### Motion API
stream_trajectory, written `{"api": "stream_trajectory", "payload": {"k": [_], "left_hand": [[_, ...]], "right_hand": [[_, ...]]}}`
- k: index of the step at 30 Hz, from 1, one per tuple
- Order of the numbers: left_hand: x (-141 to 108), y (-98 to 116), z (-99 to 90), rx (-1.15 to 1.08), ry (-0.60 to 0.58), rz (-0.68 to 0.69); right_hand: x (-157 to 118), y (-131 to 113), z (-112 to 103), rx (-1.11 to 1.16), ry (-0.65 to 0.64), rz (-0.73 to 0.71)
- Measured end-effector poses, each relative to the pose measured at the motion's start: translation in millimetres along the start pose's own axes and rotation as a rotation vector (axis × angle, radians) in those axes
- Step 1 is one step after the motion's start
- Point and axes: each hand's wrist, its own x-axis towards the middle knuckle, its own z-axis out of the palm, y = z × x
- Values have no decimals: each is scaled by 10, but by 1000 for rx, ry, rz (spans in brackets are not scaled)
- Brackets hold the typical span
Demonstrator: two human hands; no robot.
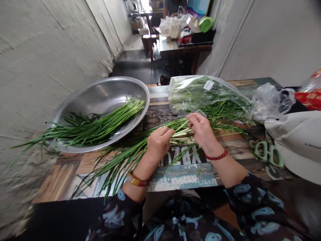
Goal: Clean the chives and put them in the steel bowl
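My left hand (pixel 159 141) is closed around a bunch of long green chives (pixel 125 155), whose leaves fan out over the table's front left. Their pale stem ends point right, toward my right hand (pixel 200 129). That hand is closed in a pinch at the stem tips; whatever is between its fingers is too small to make out. At the left stands a wide steel basin (pixel 105 92), tilted, with more chives (pixel 110 124) lying in it and hanging over its left rim. Beyond my right hand lies a clear plastic bag (pixel 195 92) of chives, with loose ones spilling from its opening.
Green-handled scissors (pixel 268 152) lie at the right of the patterned table (pixel 180 177), beside a white cap (pixel 298 140) and a crumpled plastic bag (pixel 271 100). Walls flank both sides. Another loaded table (pixel 185 50) and a person (pixel 173 6) are farther back.
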Motion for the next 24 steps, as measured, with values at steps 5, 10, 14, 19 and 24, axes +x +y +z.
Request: {"api": "stream_trajectory", "payload": {"k": [5,10,14,19,24], "left_hand": [[20,0,-38,115,-79,-52],[38,13,-56,195,-171,-114],[35,16,-63,213,-179,-116],[33,23,-72,195,-216,-133],[47,47,-63,205,-251,-126]], "right_hand": [[128,-185,-339,-135,193,-263],[83,-350,-412,-679,135,-601],[-33,-330,-242,-703,-115,-679],[-121,-236,-104,-795,-373,-712],[-172,-161,2,-535,-348,-606]]}}
